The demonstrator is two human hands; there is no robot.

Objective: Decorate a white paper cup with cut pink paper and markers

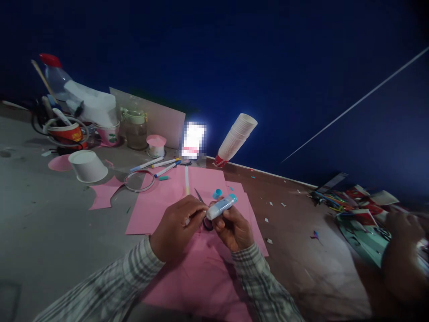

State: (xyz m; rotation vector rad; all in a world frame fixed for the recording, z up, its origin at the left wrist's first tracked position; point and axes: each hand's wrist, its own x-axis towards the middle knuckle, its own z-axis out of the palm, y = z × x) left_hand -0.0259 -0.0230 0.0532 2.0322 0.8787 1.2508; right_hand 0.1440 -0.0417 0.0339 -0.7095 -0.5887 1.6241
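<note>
Blue and white, a tube [221, 207] is pinched in the grip of the right hand [237, 230], over pink paper [206, 179]. The grip of the left hand [177, 227] is pressed together at the tube's white end; whether anything is pinched cannot be told. Scissors [199, 196] are partly hidden beneath; beyond, a blue cap [217, 193] and stacked cups [236, 139] are seen.

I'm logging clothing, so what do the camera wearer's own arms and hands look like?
The left hand and right hand are ungloved. The long sleeves are checked in pale and dark grey, reaching the wrists.
</note>
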